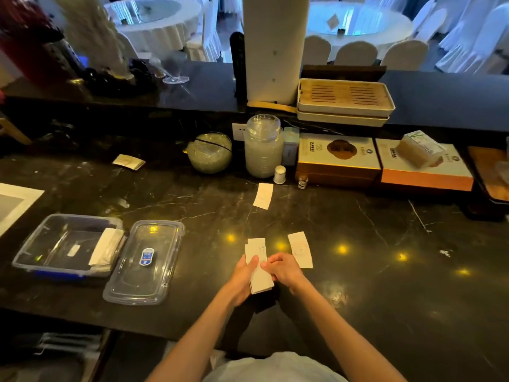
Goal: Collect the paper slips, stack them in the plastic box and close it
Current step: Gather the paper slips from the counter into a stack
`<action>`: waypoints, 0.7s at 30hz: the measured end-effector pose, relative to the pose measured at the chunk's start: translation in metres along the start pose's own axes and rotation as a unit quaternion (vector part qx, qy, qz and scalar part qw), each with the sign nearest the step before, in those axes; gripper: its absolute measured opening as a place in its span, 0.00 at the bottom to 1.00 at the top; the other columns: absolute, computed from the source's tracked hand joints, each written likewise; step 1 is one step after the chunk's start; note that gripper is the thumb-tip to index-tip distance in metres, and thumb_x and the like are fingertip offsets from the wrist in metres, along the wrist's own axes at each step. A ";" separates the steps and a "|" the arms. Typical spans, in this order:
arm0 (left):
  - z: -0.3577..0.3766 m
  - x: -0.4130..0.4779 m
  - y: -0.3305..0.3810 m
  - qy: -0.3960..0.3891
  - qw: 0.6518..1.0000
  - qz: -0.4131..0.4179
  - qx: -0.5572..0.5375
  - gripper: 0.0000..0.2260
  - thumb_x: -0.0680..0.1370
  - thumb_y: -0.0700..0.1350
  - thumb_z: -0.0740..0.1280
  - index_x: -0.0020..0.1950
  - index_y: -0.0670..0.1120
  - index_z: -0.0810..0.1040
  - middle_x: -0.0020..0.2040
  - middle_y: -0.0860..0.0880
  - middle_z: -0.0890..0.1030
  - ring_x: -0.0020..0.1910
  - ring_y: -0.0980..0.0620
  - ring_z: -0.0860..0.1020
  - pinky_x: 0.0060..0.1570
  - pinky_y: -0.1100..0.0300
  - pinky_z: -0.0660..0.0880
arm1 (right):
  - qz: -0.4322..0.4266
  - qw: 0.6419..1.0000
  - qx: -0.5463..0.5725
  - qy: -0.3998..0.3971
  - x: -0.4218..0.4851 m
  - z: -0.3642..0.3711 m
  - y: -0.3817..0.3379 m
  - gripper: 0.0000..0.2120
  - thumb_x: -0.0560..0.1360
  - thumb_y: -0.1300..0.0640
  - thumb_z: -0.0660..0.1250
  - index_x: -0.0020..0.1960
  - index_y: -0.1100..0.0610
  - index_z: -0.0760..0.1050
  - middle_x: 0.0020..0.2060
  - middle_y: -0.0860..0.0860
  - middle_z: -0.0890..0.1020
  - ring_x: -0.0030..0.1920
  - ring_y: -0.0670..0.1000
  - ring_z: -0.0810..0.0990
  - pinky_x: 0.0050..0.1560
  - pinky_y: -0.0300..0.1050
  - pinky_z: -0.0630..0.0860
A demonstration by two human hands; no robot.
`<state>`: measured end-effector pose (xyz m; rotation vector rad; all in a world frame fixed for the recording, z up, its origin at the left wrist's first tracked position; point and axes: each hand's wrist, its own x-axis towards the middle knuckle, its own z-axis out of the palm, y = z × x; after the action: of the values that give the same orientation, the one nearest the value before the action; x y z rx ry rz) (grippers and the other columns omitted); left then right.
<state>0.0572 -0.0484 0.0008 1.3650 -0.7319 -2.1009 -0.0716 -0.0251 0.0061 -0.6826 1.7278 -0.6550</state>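
A small stack of white paper slips [258,264] is held over the dark counter between my left hand [243,277] and my right hand [283,270], both closed on its sides. One loose slip [300,250] lies just right of my right hand. Another slip [263,196] lies farther back near the jars. A small bundle of slips [129,162] rests at the back left. The clear plastic box [49,245] stands open at the left with some slips [106,246] inside at its right end. Its clear lid [143,261] lies flat beside it.
A glass jar [263,146], a round glass bowl [210,153], a small white cup [279,174] and two flat cardboard boxes [338,158] line the counter's back. Stacked trays [344,102] sit on the raised ledge. A white sheet [13,201] lies at the far left.
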 end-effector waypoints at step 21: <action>-0.168 0.003 0.057 -0.078 0.994 -0.038 -0.066 0.15 0.83 0.38 0.56 0.69 0.49 0.66 0.52 0.37 0.74 0.43 0.43 0.77 0.49 0.44 0.75 | 0.172 0.934 -0.172 0.262 0.043 0.105 -0.009 0.32 0.73 0.51 0.74 0.69 0.64 0.64 0.69 0.63 0.69 0.69 0.63 0.68 0.64 0.55 0.72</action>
<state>0.2198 -0.1174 -0.0204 1.1861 -0.5993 -2.2917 0.0219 -0.0714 -0.0399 -0.4367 2.4276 -0.2966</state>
